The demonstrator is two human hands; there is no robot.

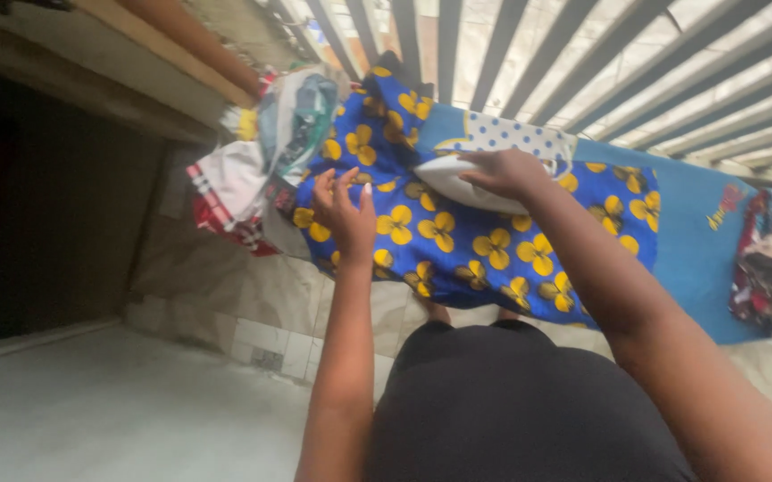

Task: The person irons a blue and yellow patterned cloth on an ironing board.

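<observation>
Blue cloth (466,245) with yellow flowers is spread mid-frame; much is smoothed, the upper-left end is rumpled. Left hand (346,214) is laid loosely on it, fingers curled. Right hand (511,171) is clamped on white iron (457,186).

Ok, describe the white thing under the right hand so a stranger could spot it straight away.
Start at the blue cloth with yellow flowers spread across the middle, below the window bars. On its upper part, beside a white patch with blue dots, the right hand presses down on a smooth white iron. It is the only plain, hard, pointed white shape there; the rest is patterned fabric.
</observation>
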